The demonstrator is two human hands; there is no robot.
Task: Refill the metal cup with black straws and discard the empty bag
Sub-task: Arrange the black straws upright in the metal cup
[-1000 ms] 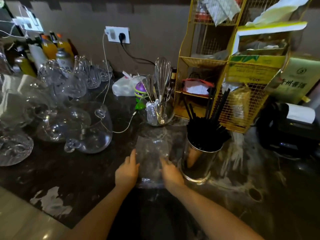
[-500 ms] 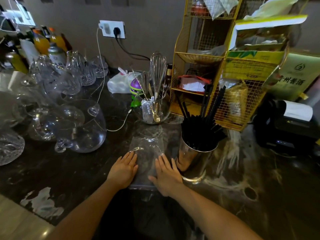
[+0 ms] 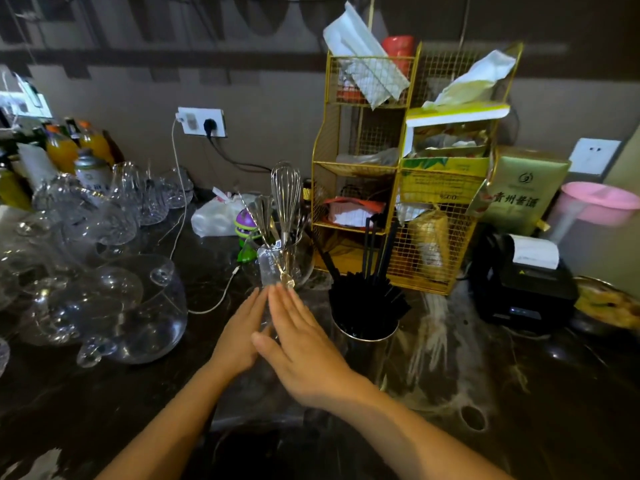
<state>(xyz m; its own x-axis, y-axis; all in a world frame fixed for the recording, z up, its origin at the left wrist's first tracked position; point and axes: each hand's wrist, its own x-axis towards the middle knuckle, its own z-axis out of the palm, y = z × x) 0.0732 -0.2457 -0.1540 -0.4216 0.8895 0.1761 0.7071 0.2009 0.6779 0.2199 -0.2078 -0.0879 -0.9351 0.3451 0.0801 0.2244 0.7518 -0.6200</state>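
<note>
Left hand (image 3: 239, 337): flat, fingers extended and together, palm down on the clear plastic bag (image 3: 263, 386), fingertips pointing away from the body. Grips nothing.

Right hand (image 3: 304, 355): flat, fingers spread slightly, laid over the same bag, thumb crossing toward the left hand and overlapping it. Grips nothing.

Clear plastic bag: empty, lying flat on the dark marble counter (image 3: 502, 393) beneath both hands; edges hard to trace against the dark surface.

Metal cup (image 3: 367, 344): upright, just right of the right hand, near but apart from it. Filled with black straws (image 3: 367, 296), most bunched at the rim, several longer ones standing above the rest.

Glass jar (image 3: 284, 265): beyond the fingertips, holding a wire whisk (image 3: 285, 192) and other utensils.

Yellow wire rack (image 3: 398, 168): behind the cup, to the far right of the hands, shelves stuffed with papers and packets.

Glass pitcher (image 3: 138, 306): left of the left hand, round-bodied, among further clear glassware and bottles.

White cable (image 3: 180, 188): running from a wall socket (image 3: 202, 121) down across the counter, left of and beyond the hands.

Black printer (image 3: 523, 282): far right, with a paper roll on top.
</note>
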